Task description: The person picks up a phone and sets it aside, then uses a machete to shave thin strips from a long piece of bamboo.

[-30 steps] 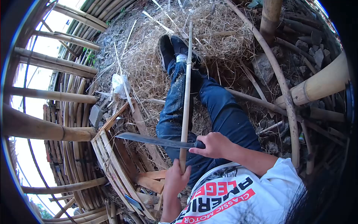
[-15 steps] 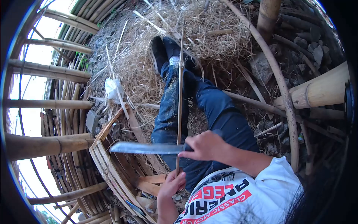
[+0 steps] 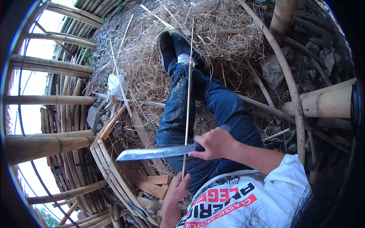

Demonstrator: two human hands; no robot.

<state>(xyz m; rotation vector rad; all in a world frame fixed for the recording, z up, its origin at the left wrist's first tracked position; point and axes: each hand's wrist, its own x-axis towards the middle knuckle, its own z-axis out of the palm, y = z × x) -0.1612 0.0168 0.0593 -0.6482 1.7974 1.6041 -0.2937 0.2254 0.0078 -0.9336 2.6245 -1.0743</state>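
My right hand [image 3: 213, 144] is closed round the dark handle of a machete [image 3: 152, 153], whose long blade points left. The blade lies across a thin bamboo strip [image 3: 189, 102], close to its near end. That strip runs lengthwise over my legs, from my lap out past my shoes. With my left hand [image 3: 178, 187] I pinch the near end of the strip, just below the blade. My outstretched legs in jeans [image 3: 173, 121] lie under both, crossed at the ankles.
Curly bamboo shavings [image 3: 228, 41] cover the ground around my shoes. To the left are a slatted bamboo frame [image 3: 110, 167], a white plastic bag [image 3: 115, 86] and a bamboo pole fence [image 3: 57, 100]. A curved pole [image 3: 281, 64] and a thick bamboo post [image 3: 323, 99] stand right.
The machete's blade has tilted, its tip now lower and its handle end higher. The far end of the strip has swung slightly right. Both hands keep their grip.
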